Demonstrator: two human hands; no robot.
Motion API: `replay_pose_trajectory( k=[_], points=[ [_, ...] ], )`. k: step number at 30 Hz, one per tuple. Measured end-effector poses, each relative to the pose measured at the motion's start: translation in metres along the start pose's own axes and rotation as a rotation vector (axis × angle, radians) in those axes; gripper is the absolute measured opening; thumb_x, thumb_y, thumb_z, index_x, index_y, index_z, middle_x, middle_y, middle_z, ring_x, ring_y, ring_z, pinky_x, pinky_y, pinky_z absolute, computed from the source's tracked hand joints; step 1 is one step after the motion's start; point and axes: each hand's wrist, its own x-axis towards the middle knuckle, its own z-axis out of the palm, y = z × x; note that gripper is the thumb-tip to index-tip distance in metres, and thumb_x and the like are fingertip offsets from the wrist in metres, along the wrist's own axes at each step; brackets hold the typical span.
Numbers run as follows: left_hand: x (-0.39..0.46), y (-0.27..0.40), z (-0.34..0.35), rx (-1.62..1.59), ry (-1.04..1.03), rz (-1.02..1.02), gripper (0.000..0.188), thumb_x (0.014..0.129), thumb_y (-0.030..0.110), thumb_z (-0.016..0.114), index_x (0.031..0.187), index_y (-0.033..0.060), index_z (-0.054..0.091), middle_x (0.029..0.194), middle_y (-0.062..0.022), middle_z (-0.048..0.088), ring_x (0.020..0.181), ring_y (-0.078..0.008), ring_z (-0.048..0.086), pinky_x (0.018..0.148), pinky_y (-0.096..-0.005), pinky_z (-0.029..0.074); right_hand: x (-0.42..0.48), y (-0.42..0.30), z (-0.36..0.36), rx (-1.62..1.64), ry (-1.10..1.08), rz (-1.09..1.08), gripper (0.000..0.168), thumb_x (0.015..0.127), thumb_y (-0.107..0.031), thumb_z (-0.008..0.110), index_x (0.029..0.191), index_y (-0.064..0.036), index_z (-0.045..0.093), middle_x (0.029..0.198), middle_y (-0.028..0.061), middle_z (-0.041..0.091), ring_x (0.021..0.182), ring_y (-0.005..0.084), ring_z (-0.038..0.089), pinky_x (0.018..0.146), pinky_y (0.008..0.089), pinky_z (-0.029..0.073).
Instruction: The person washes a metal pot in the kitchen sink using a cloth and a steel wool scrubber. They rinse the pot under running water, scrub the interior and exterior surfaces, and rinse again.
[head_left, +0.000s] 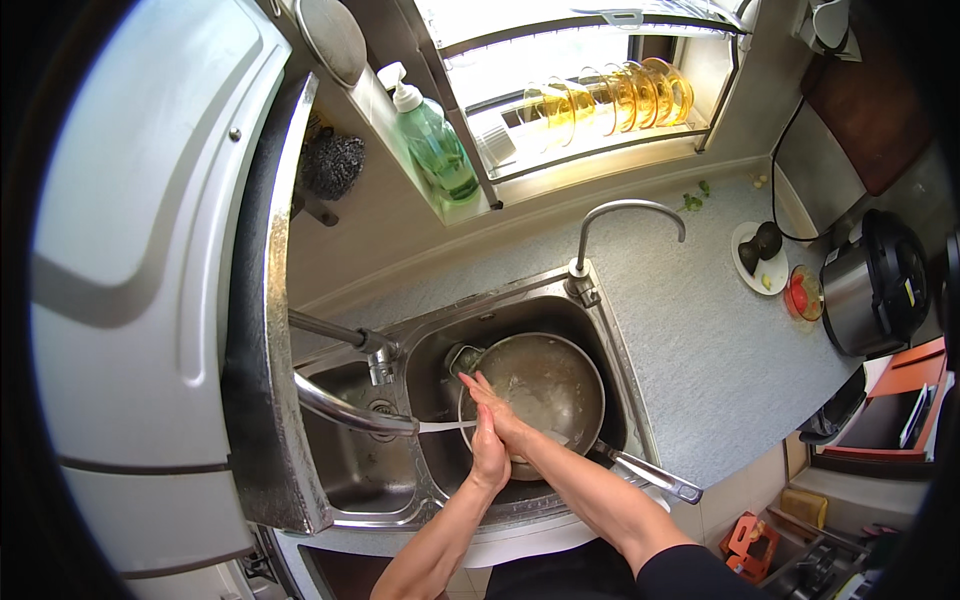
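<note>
My left hand (490, 452) and my right hand (493, 409) are pressed palm to palm over the right sink basin (433, 442). Water (445, 427) from a curved metal spout (360, 416) runs onto them. No object shows between them; the left fingers are mostly hidden behind the right hand, whose fingers are extended. Below the hands rests a wide metal pan (559, 382) with some water in it. Its handle (656, 478) sticks out over the basin's front right rim. A small clear container (460, 358), perhaps glass, stands beside the pan.
A slim gooseneck tap (581, 240) rises at the back right. On the counter (675, 360) are a plate (772, 276) with dark avocado-like pieces, a small bowl (814, 301) and an electric cooker (862, 292). A green pump bottle (439, 146) stands on the ledge. A dark-sided panel (259, 352) borders the left.
</note>
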Motion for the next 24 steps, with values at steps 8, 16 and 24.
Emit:
replay_pose_trajectory(
  k=[8,16,24],
  points=[
    [0.037,-0.004,-0.070,-0.510,0.014,-0.292,0.070,0.098,0.065,0.035,0.124,0.0026,0.052,0.125,-0.0116,0.057,0.119,-0.0263,0.053,0.104,-0.0433,0.041,-0.021,0.025,-0.011,-0.602,-0.104,-0.249,0.049,0.101,-0.034,0.049,0.143,-0.011,0.048,0.159,0.0195,0.028,0.147,0.0290,0.028,0.118,0.0375,0.025],
    [0.029,-0.012,-0.036,1.312,-0.320,0.665,0.078,0.095,0.043,0.060,0.148,-0.0041,0.028,0.147,-0.0211,0.042,0.133,-0.0359,0.043,0.112,-0.0423,0.034,-0.033,-0.065,-0.025,-0.216,0.510,-0.148,0.054,0.104,-0.044,0.045,0.091,0.002,0.070,0.094,0.0136,0.073,0.090,0.0191,0.068,0.080,0.0340,0.052],
    [0.006,0.110,0.007,1.753,-0.235,0.749,0.036,0.071,0.009,0.072,0.104,0.0015,0.059,0.087,-0.0166,0.064,0.084,-0.0357,0.066,0.073,-0.0453,0.055,-0.047,-0.119,-0.034,0.575,0.188,-0.074,0.057,0.106,-0.046,0.028,0.112,0.002,0.057,0.130,0.0220,0.057,0.119,0.0438,0.056,0.104,0.0530,0.047]
  ],
)
